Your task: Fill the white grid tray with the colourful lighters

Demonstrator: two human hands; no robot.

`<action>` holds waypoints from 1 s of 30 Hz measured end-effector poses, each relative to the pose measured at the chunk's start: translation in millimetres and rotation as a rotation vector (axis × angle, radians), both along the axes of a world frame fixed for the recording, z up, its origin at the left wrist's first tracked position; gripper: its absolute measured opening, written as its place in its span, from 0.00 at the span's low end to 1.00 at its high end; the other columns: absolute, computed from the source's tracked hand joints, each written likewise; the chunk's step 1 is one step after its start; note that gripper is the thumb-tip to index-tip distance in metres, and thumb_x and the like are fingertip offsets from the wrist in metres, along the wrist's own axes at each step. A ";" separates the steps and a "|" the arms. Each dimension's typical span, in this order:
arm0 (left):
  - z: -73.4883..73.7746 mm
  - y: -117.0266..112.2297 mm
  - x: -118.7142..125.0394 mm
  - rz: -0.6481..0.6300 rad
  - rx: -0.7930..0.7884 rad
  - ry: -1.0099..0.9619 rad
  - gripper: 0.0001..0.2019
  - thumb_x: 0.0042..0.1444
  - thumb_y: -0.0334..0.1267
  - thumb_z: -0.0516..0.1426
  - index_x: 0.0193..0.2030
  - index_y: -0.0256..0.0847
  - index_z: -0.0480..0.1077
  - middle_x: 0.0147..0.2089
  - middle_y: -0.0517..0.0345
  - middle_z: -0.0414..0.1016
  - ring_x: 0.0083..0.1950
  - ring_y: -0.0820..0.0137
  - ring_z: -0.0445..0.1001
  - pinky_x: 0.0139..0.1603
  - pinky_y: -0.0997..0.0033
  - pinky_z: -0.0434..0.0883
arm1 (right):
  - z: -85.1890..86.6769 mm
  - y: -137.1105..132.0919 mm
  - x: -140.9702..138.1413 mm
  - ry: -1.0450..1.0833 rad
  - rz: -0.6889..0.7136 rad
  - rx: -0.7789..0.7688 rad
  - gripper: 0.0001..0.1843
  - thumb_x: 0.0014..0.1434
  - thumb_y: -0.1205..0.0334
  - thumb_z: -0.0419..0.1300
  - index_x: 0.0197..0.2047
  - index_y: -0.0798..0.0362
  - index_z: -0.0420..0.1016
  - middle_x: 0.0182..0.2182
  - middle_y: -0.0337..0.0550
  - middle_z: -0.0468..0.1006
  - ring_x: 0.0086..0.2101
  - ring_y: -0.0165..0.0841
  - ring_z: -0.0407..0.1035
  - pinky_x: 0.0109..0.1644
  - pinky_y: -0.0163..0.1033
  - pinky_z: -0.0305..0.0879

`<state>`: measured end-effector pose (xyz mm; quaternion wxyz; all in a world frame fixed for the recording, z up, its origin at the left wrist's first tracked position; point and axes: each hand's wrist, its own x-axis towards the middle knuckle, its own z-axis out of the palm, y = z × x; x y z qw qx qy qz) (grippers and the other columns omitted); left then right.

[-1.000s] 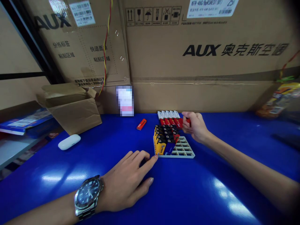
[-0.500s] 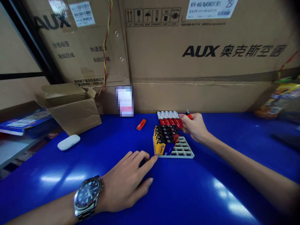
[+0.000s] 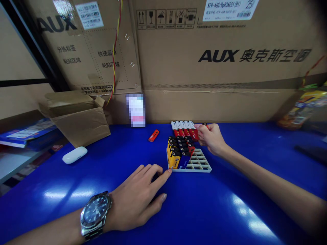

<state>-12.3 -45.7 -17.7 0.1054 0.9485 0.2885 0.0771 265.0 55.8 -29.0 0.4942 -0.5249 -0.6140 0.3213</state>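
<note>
My right hand [image 3: 211, 136] is closed around a red lighter [image 3: 208, 127], held upright beyond the tray; the fingers cover most of its body. My left hand [image 3: 141, 195], with a metal watch on the wrist, rests open on the table. Its index fingertip touches the near left corner of a pale gridded tray [image 3: 200, 160]. Yellow lighters [image 3: 175, 160], dark blue lighters [image 3: 184, 160] and red ones stand upright in the tray's left part, while slots at its right are bare. Just behind lies a row of white-and-red lighters [image 3: 182, 128], partly hidden by my right hand.
A single orange-red lighter [image 3: 153, 135] lies left of the row. Against the cardboard stands a phone [image 3: 136, 110] with a blurred screen. A white case [image 3: 75, 155] and an open carton [image 3: 84, 122] are at left. Large AUX boxes [image 3: 230, 75] wall off the back.
A small bluish flame at the top of the lighter in my right hand has gone out. Both hands and the tray stay where they were.
</note>
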 end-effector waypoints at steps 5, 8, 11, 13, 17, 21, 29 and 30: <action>-0.5 -0.1 -0.6 0.003 -0.018 -0.003 0.25 0.65 0.40 0.45 0.67 0.40 0.49 0.57 0.44 0.62 0.52 0.57 0.66 0.54 0.45 0.66 | -3.2 2.1 2.3 0.038 -0.159 0.051 0.20 0.53 0.60 0.56 0.18 0.47 0.48 0.12 0.31 0.49 0.15 0.24 0.45 0.16 0.35 0.44; -0.3 -0.2 -1.0 0.007 -0.021 0.005 0.25 0.65 0.40 0.45 0.67 0.41 0.49 0.57 0.44 0.62 0.53 0.58 0.65 0.54 0.46 0.66 | -1.9 0.4 0.5 0.007 -0.179 0.074 0.19 0.51 0.64 0.56 0.16 0.48 0.50 0.12 0.32 0.51 0.15 0.24 0.47 0.16 0.35 0.44; -0.1 0.3 -0.7 0.010 -0.014 0.000 0.25 0.65 0.40 0.46 0.67 0.41 0.49 0.57 0.45 0.62 0.52 0.58 0.65 0.53 0.47 0.67 | -0.5 -1.4 -1.6 -0.024 -0.190 0.067 0.19 0.51 0.65 0.55 0.14 0.49 0.52 0.11 0.33 0.52 0.14 0.24 0.47 0.17 0.36 0.43; -0.1 0.7 -0.3 0.011 -0.011 -0.008 0.25 0.64 0.40 0.46 0.67 0.41 0.49 0.57 0.45 0.63 0.52 0.58 0.66 0.53 0.48 0.68 | 1.1 -2.4 -2.3 -0.032 -0.204 0.061 0.20 0.52 0.64 0.56 0.13 0.49 0.53 0.10 0.34 0.53 0.14 0.23 0.48 0.17 0.36 0.44; -0.3 1.0 -0.3 0.010 -0.010 -0.008 0.25 0.64 0.40 0.47 0.67 0.41 0.50 0.56 0.45 0.63 0.51 0.58 0.66 0.52 0.49 0.68 | 10.6 -4.1 -1.6 0.013 -0.066 -0.001 0.25 0.55 0.51 0.57 0.13 0.50 0.54 0.10 0.33 0.53 0.15 0.24 0.47 0.18 0.35 0.44; -0.8 0.4 -1.3 0.007 -0.013 -0.006 0.25 0.64 0.40 0.46 0.67 0.41 0.49 0.57 0.45 0.62 0.52 0.58 0.66 0.53 0.48 0.67 | 25.0 -5.5 2.5 0.107 0.213 -0.051 0.28 0.60 0.38 0.45 0.27 0.53 0.68 0.14 0.34 0.57 0.16 0.26 0.50 0.19 0.35 0.47; -1.5 1.2 -0.6 0.008 -0.001 -0.016 0.24 0.64 0.40 0.46 0.67 0.41 0.50 0.56 0.45 0.63 0.51 0.59 0.66 0.52 0.49 0.68 | 55.9 -20.9 19.5 -0.258 0.335 0.010 0.16 0.52 0.47 0.63 0.31 0.53 0.72 0.23 0.38 0.71 0.23 0.27 0.63 0.26 0.34 0.59; -1.5 1.2 -0.6 0.006 0.001 -0.018 0.24 0.64 0.40 0.46 0.67 0.41 0.50 0.56 0.45 0.63 0.51 0.59 0.66 0.52 0.49 0.68 | 59.6 -22.9 21.7 -0.299 0.347 0.005 0.15 0.50 0.49 0.65 0.30 0.54 0.74 0.23 0.38 0.72 0.24 0.28 0.64 0.26 0.34 0.59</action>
